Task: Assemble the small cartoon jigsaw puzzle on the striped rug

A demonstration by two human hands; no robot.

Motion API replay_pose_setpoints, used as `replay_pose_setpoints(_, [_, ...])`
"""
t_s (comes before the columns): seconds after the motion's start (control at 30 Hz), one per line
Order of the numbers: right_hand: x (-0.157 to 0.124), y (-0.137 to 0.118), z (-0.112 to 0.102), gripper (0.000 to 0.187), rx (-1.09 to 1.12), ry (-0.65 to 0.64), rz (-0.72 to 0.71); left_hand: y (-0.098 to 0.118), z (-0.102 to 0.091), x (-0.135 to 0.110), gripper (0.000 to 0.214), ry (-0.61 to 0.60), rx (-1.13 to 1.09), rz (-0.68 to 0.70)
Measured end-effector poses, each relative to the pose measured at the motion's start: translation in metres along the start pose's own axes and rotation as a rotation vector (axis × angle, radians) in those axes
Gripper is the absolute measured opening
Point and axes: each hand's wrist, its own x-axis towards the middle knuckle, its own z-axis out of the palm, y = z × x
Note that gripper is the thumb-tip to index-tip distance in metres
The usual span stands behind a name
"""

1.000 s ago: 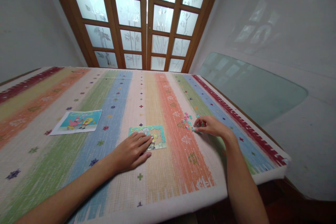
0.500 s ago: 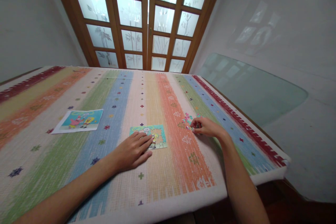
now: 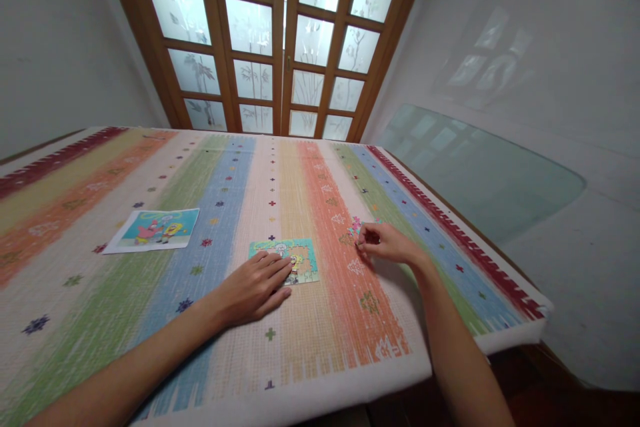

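A small, partly assembled jigsaw puzzle lies on the striped tablecloth. My left hand rests flat on its lower left corner, fingers stretched out. My right hand is to the right of the puzzle, fingers curled over a small pile of loose puzzle pieces; what the fingertips pinch is too small to make out. A printed cartoon reference picture lies on the cloth to the left.
The table's right edge and front edge are close to my arms. Wooden doors with frosted glass panes stand behind the table. A sheet of glass leans against the right wall.
My right hand has slid left over the loose pieces, toward the puzzle, with its fingers curling in. My left hand has stayed on the puzzle.
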Motion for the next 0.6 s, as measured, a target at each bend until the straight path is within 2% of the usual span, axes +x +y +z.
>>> replay_pose_setpoints(0.1, [0.006, -0.021, 0.020, 0.008, 0.087, 0.047, -0.168, 0.000, 0.000, 0.001, 0.037, -0.011, -0.016, 0.004])
replay_pose_setpoints(0.2, [0.013, -0.041, 0.049, 0.008, 0.092, 0.074, -0.275, 0.001, -0.001, 0.002, 0.035, -0.011, -0.030, 0.003])
replay_pose_setpoints(0.37, [0.019, -0.056, 0.090, 0.006, 0.124, 0.054, -0.278, 0.001, -0.002, 0.003, 0.035, -0.001, -0.031, 0.004])
replay_pose_setpoints(0.5, [0.020, -0.061, 0.104, 0.002, 0.091, 0.078, -0.301, 0.002, -0.002, 0.004, 0.035, 0.021, -0.022, 0.006])
replay_pose_setpoints(0.6, [0.020, -0.062, 0.108, 0.003, 0.015, 0.119, -0.380, 0.002, -0.003, 0.004, 0.035, 0.019, -0.011, 0.008])
